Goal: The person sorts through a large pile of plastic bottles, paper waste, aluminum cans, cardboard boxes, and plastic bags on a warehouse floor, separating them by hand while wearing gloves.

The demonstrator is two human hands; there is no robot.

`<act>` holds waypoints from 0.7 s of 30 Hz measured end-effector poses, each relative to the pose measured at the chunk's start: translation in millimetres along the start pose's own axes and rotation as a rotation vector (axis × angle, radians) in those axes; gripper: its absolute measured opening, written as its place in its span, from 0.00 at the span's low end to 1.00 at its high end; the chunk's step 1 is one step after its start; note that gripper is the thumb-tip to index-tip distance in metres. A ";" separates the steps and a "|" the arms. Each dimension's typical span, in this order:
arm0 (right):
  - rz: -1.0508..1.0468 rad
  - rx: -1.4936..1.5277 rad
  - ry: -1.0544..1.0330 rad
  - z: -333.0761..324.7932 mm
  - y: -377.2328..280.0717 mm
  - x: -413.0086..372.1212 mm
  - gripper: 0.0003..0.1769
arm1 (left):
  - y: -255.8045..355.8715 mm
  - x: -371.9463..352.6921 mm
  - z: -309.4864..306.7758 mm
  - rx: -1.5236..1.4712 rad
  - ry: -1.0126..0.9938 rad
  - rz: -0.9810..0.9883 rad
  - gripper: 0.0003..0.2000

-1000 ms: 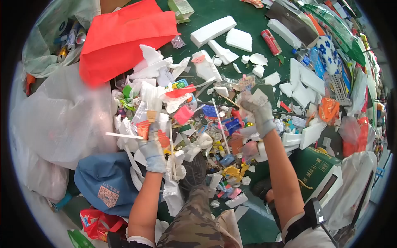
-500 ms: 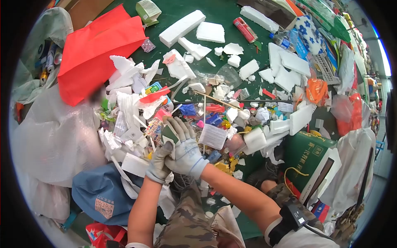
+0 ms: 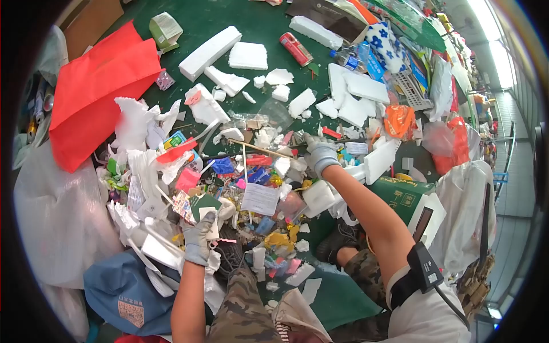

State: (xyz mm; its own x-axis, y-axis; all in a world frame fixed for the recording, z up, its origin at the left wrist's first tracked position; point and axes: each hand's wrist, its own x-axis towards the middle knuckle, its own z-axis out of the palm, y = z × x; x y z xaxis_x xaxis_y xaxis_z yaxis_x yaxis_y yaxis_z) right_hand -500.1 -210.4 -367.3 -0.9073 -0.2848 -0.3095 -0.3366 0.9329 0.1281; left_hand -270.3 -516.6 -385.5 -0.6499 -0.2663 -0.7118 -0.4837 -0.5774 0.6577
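Note:
My left hand (image 3: 198, 239), in a grey-white work glove, is closed on a green-and-white piece of card (image 3: 205, 206) at the near left of the litter heap. A patterned colourful scrap (image 3: 183, 206) lies just beyond it. My right hand (image 3: 322, 155), gloved too, reaches into the heap at the middle right. Its fingertips point down and away among small scraps, so their grip is hidden. Close to this hand are a thin wooden stick (image 3: 260, 147) and a white foam block (image 3: 318, 197). A white printed paper (image 3: 261, 198) lies between my hands.
White foam pieces (image 3: 210, 52) and a red can (image 3: 295, 49) lie on the green surface (image 3: 251, 17) beyond. A red bag (image 3: 103, 91) is at left, a blue cloth bag (image 3: 128, 291) near left. A green box (image 3: 403, 200) stands right, beside white plastic bags (image 3: 466, 211).
My right hand has left the card and moved right and away into the heap. My left hand still holds the card. The whole view has shifted, with things appearing farther left.

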 end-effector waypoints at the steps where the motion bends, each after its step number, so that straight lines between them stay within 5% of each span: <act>1: 0.007 -0.006 0.005 -6.7 0.8 3.8 0.38 | 8.2 -7.1 8.5 0.044 0.035 0.093 0.14; 3: -0.157 -0.259 -0.292 -17.3 -2.2 11.0 0.44 | 11.1 -8.1 8.5 0.033 0.036 0.018 0.14; 5: -0.235 -0.338 -0.239 -22.8 0.4 11.4 0.44 | -19.8 9.3 -11.1 0.110 0.083 0.039 0.10; 7: -0.474 -0.437 -0.012 -55.4 4.5 8.9 0.30 | -25.6 11.3 -16.8 0.061 0.074 0.109 0.11; 9: -0.614 -0.530 0.200 -93.4 16.5 3.3 0.30 | -23.7 12.6 -17.7 0.024 0.087 -0.094 0.12; 15: -0.522 -0.473 0.377 -221.7 83.1 -78.9 0.26 | -23.3 15.1 -12.6 -0.042 0.033 0.013 0.17; 21: -0.020 -0.266 0.309 -282.3 213.9 -295.3 0.22 | -29.7 23.5 -16.8 -0.111 0.031 0.054 0.19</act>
State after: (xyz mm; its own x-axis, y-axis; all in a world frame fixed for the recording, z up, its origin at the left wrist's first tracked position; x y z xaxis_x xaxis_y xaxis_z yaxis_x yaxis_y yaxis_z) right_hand -375.3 11.1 17.4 -0.9192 -0.3933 -0.0223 -0.3721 0.8482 0.3771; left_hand -261.3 -518.7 -425.9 -0.6537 -0.3218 -0.6849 -0.3796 -0.6434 0.6647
